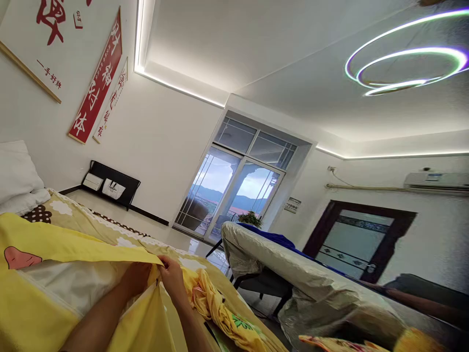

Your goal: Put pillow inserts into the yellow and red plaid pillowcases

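A yellow duvet cover (91,247) with a pink printed patch lies spread across the bed, its opening edge lifted. White filling or lining (73,281) shows inside the opening. My left hand (137,277) reaches in under the raised edge; the fabric hides its fingers. Close beside it, my right hand (170,274) pinches the edge of the cover, fingers closed, and the cloth hangs in folds below. To the right of my right hand lies a bunched yellow-orange printed cloth (216,303).
The bed has a floral sheet (194,264) and a white pillow (18,171). At right stands a plastic-covered table (311,264) with blue cloth on it and a dark chair (264,283) beneath. A black rack (112,183) stands by the wall. Another person's arm (414,298) shows at far right.
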`<state>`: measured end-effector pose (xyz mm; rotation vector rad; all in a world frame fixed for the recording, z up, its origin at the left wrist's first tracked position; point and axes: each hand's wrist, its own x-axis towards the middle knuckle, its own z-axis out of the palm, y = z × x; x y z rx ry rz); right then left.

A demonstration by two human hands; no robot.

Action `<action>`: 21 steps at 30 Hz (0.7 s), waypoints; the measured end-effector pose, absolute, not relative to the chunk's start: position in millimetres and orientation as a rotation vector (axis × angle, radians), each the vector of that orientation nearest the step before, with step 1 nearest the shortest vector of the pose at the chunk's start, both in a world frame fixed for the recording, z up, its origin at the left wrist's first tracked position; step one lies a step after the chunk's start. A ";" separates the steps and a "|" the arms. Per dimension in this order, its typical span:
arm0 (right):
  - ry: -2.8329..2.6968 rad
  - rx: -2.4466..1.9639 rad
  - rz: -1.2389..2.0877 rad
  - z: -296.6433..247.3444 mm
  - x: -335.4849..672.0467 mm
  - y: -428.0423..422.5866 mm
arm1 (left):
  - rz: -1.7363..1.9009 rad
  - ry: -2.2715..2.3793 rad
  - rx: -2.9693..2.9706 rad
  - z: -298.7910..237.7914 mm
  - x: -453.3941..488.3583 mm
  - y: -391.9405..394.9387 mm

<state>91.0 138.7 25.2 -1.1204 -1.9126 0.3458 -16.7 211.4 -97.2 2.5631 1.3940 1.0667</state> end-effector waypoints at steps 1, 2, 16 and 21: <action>-1.924 -1.181 0.268 26.2 89.5 143.7 | 1.008 1.412 2.601 -101.0 -16.6 213.5; -1.934 -1.232 0.205 26.7 88.1 148.6 | 0.954 1.415 2.634 -105.5 -17.3 215.7; -2.012 -1.357 0.095 -8.4 107.4 185.7 | 0.775 1.542 2.606 -159.6 -6.0 247.0; -1.935 -1.299 0.189 -15.5 110.3 190.3 | 0.761 1.539 2.494 -173.7 -6.2 251.4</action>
